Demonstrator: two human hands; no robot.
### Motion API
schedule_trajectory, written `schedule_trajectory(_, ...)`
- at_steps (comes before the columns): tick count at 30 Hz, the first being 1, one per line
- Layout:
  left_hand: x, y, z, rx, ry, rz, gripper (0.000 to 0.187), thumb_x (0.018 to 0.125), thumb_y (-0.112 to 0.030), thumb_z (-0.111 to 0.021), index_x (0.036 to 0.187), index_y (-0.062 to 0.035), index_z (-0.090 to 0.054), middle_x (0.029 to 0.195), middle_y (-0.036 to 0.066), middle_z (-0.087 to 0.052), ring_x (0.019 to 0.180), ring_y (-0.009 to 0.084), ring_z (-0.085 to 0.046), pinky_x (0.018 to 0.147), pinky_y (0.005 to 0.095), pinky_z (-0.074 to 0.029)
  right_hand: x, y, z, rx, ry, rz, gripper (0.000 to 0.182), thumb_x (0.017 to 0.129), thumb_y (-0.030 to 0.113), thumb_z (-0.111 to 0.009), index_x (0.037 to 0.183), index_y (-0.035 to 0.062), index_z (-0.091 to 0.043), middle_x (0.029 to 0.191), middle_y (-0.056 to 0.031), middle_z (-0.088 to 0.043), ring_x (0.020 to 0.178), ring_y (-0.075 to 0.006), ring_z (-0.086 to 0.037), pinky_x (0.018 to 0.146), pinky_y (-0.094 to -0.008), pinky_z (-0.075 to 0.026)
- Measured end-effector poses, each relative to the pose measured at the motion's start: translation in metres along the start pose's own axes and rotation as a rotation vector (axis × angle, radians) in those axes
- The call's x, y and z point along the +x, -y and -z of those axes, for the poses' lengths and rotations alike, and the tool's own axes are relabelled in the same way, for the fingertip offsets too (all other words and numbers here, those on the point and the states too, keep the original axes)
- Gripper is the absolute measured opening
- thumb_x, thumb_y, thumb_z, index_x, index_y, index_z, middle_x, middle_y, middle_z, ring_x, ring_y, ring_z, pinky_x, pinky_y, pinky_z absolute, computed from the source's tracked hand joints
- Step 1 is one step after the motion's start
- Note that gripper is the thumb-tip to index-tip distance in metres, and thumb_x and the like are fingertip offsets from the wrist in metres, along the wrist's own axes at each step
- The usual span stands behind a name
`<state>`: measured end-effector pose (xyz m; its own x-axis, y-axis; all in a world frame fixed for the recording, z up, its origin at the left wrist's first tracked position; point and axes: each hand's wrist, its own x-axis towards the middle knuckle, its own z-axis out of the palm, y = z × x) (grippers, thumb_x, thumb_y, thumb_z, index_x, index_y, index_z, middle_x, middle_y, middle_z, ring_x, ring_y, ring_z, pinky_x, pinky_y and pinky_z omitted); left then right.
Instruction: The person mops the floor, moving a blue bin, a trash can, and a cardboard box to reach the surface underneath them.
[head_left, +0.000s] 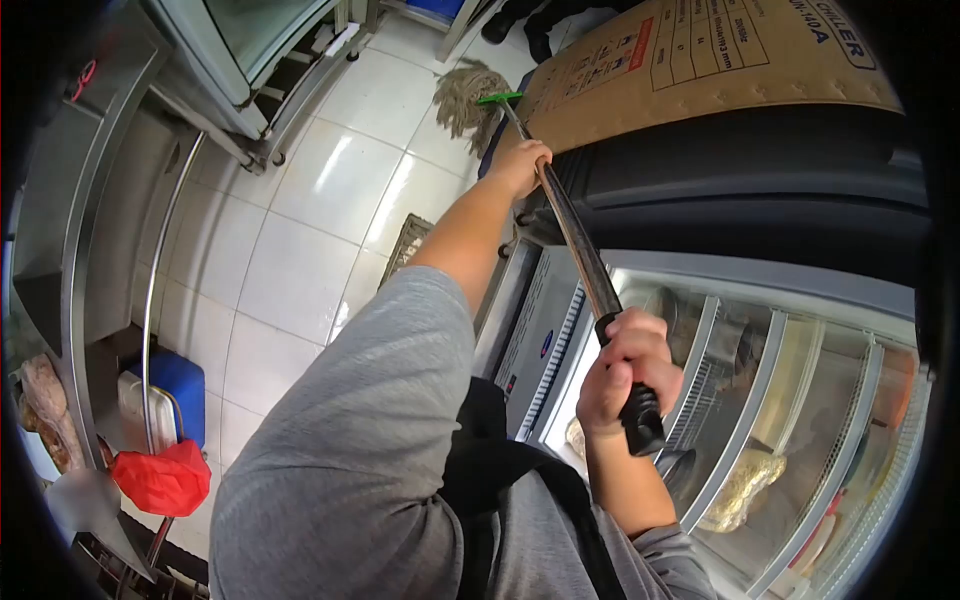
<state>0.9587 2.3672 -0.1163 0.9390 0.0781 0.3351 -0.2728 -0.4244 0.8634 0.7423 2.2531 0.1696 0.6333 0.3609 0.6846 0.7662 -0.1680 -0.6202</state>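
Observation:
A mop with a dark handle point(578, 235) reaches away from me across the view. Its grey string head point(463, 92) lies on the tiled floor at the top, joined by a green clamp point(500, 98). My left hand point(519, 168) is wrapped around the handle partway down, nearer the mop head. Closed over the black grip at the near end is my right hand point(632, 372). That grip sticks out below the right fist, in front of a glass-fronted chiller point(760, 370) with shelves and wrapped food inside.
A large cardboard box point(640, 75) sits on a black unit point(740, 180) at right. Steel counters point(90, 190) line the left, with a red cloth or bag point(162, 478) and a blue-and-white container point(180, 400) below. A floor drain grate point(405, 245) lies beside my left arm. Someone's dark shoes point(500, 27) show at the top.

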Motion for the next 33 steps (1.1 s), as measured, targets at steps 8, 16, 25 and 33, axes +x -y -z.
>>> schedule_trajectory(8, -0.162, -0.101, 0.084, -0.123, 0.021, -0.151, 0.026, 0.071, -0.009, -0.071, 0.089, -0.0095, -0.052, 0.089, 0.008, -0.055, 0.086, 0.0318, -0.055, 0.078, 0.0406, -0.047, -0.031, 0.154, 0.009, 0.282, 0.039, 0.264, 0.033, 0.086, 0.029, -0.07, 0.079, 0.0096, -0.045, 0.069, -0.0039, -0.055, 0.054, -0.0177, -0.055, 0.057, -0.0306, -0.043)
schedule_trajectory(16, -0.397, -0.236, 0.197, -0.119, 0.041, -0.11, 0.025, 0.068, -0.01, -0.074, 0.08, -0.007, -0.052, 0.074, 0.004, -0.059, 0.081, 0.0278, -0.057, 0.072, 0.0376, -0.046, -0.074, 0.36, 0.088, 0.479, 0.027, 0.033, 0.032, 0.086, 0.029, -0.063, 0.065, 0.0198, -0.04, 0.054, 0.0076, -0.048, 0.047, -0.0045, -0.048, 0.058, -0.0241, -0.032)
schedule_trajectory(25, -0.621, -0.288, 0.302, -0.335, 0.162, 0.251, 0.02, 0.072, -0.012, -0.071, 0.085, -0.0079, -0.057, 0.071, 0.004, -0.061, 0.069, 0.0229, -0.062, 0.066, 0.0325, -0.048, -0.067, 0.384, 0.072, 1.188, 0.465, -0.225, 0.028, 0.08, 0.009, -0.066, 0.064, 0.0168, -0.045, 0.045, 0.0068, -0.052, 0.04, -0.0022, -0.052, 0.048, -0.0165, -0.041)
schedule_trajectory(33, -0.822, -0.256, 0.29, 0.118, -0.041, 0.855, 0.012, 0.076, -0.016, -0.066, 0.076, -0.0082, -0.057, 0.065, 0.014, -0.06, 0.062, 0.0341, -0.06, 0.056, 0.0387, -0.045, -0.172, 0.325, -0.054, 1.479, 0.736, -0.431, 0.021, 0.081, 0.01, -0.061, 0.066, 0.0073, -0.046, 0.059, -0.0041, -0.055, 0.052, -0.0227, -0.056, 0.054, -0.0372, -0.045)
